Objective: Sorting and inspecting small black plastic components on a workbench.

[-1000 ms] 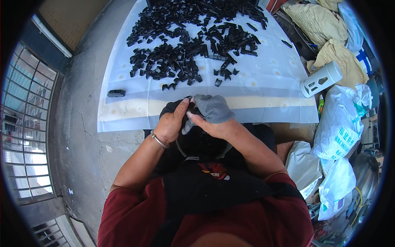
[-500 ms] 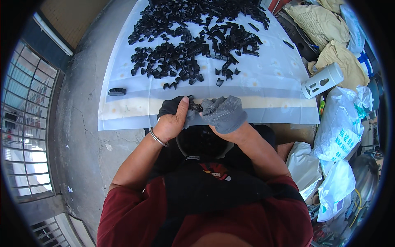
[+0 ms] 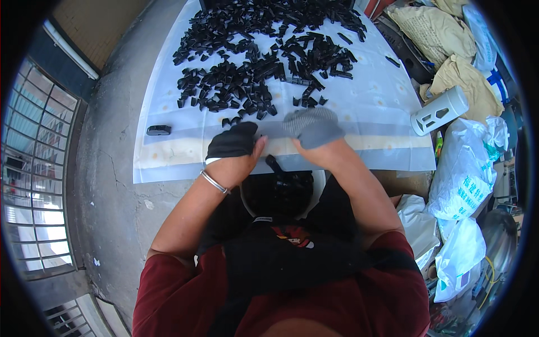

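Apparently curled, fingers of the person's left hand (image 3: 233, 145): hold hidden, cannot tell. Right hand (image 3: 316, 130) blurred; finger state likewise unreadable. Black plastic piece (image 3: 273, 163) shows below both, over the bucket (image 3: 321, 188), probably set close for short reach. Ahead, black plastic parts (image 3: 224, 85) heap the table (image 3: 382, 112). White slotted cylinder (image 3: 441, 110), right edge, obstructs neither hand.

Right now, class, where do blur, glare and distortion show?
Head view: the right hand is motion-blurred, the left hand crisper; head view, left side: the barred window glares in its lower part, its bars bowed by the fisheye; head view, rim: corners fall to black.
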Motion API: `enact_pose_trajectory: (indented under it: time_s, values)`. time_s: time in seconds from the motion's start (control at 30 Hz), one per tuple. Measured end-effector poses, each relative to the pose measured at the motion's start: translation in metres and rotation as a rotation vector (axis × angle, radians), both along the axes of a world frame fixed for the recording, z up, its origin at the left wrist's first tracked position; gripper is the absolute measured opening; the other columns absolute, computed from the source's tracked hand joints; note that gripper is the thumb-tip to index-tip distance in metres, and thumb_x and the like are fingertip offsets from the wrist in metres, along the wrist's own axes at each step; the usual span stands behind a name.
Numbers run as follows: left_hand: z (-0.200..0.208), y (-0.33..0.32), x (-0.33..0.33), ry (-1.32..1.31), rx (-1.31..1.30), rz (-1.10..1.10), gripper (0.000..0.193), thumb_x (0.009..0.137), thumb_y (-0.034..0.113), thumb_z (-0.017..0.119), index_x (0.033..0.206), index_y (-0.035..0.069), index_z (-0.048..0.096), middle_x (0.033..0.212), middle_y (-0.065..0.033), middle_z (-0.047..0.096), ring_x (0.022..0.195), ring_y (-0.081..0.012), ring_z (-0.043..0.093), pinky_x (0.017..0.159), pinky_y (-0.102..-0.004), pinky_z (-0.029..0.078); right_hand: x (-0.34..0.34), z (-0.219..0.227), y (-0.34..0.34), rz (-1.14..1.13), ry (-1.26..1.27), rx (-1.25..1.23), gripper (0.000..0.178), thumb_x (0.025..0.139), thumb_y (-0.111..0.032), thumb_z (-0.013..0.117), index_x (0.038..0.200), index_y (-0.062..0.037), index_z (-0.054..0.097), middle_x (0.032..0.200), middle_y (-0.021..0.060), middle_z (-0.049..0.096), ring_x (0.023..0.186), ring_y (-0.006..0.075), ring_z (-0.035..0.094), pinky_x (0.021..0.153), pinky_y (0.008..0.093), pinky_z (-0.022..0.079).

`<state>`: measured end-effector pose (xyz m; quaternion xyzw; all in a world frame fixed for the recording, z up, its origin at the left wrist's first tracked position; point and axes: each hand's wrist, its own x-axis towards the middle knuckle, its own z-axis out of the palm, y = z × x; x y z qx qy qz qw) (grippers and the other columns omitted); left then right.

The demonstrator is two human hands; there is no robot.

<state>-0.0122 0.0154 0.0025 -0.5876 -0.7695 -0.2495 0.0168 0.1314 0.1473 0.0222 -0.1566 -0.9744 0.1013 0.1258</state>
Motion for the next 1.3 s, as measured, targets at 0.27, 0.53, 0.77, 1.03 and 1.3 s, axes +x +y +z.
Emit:
enact_pose_trajectory:
  time_s: [0.27, 0.53, 0.77, 1.03, 1.3]
  values:
    - [-0.028, 0.053, -0.018, 0.245, -0.01, 0.009, 0.018, 0.077, 0.015, 0.055, 0.093, 0.008, 0.06, 0.085, -0.0119, 0.06, 0.073, -0.028, 0.059, 0.062, -0.0364, 0.048, -0.076, -0.017, 0.062, 0.085, -0.002, 0.228, 0.018, 0.082, -0.014, 0.047, 0.09, -0.0147, 0.063, 0.093, 0.0104, 0.059, 0.084, 0.0284, 0.056, 0.074, 0.0399, 0.045]
    - [-0.029, 0.048, -0.031, 0.197, 0.118, 0.004, 0.022, 0.071, 0.008, 0.056, 0.093, 0.006, 0.058, 0.087, -0.0135, 0.06, 0.075, -0.0282, 0.06, 0.063, -0.0354, 0.049, -0.061, -0.019, 0.055, 0.076, 0.082, 0.403, 0.02, 0.08, -0.009, 0.046, 0.084, -0.0152, 0.065, 0.084, 0.0109, 0.061, 0.077, 0.0283, 0.057, 0.069, 0.0397, 0.046]
    - [-0.021, 0.032, -0.037, 0.146, 0.328, 0.024, 0.025, 0.072, 0.007, 0.059, 0.097, 0.004, 0.058, 0.091, -0.0133, 0.061, 0.078, -0.0269, 0.061, 0.067, -0.0335, 0.05, -0.04, 0.003, 0.047, -0.017, -0.03, 0.304, 0.027, 0.07, -0.004, 0.054, 0.092, -0.0142, 0.066, 0.09, 0.0096, 0.063, 0.085, 0.0282, 0.058, 0.074, 0.0383, 0.047]
    - [-0.014, -0.003, -0.008, -0.349, 0.07, -0.004, 0.039, 0.072, 0.015, 0.062, 0.106, 0.0, 0.051, 0.076, -0.0152, 0.062, 0.067, -0.0309, 0.06, 0.064, -0.0345, 0.049, -0.018, 0.003, 0.026, 0.035, 0.08, 0.009, 0.024, 0.079, -0.017, 0.056, 0.101, -0.0103, 0.061, 0.101, 0.0097, 0.06, 0.09, 0.0285, 0.056, 0.08, 0.0382, 0.044]
    - [0.006, -0.022, -0.001, -0.911, -0.125, -0.193, 0.042, 0.069, 0.001, 0.063, 0.11, 0.002, 0.052, 0.088, -0.004, 0.06, 0.071, -0.007, 0.051, 0.062, -0.0218, 0.045, 0.012, -0.015, -0.031, 0.281, 0.177, -0.369, 0.029, 0.078, -0.024, 0.06, 0.105, -0.0121, 0.059, 0.092, 0.009, 0.062, 0.086, 0.0271, 0.056, 0.076, 0.0366, 0.043]
